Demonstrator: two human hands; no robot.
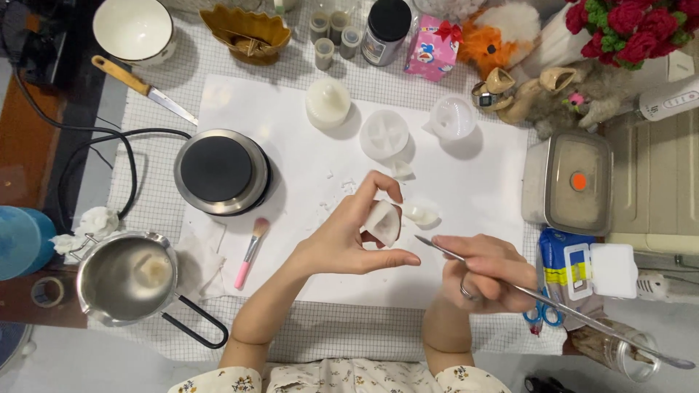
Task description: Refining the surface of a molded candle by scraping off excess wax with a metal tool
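Left hand (pixel 349 236) holds one wax piece (pixel 383 223); right hand (pixel 486 271) holds one spatula (pixel 553 302).

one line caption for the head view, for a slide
Left hand holds a white wax piece; right hand holds a thin metal tool.

I see a pink box-shaped packet (pixel 432 49) at the upper middle, a dark labelled jar (pixel 386 30) beside it, and a blue-yellow wipes pack (pixel 564 263) at the lower right.

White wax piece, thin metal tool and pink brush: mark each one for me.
white wax piece (pixel 384 222): head view, its pale face between the left hand's fingers.
thin metal tool (pixel 582 320): head view, mid-shaft beyond the right hand.
pink brush (pixel 247 262): head view, its handle.
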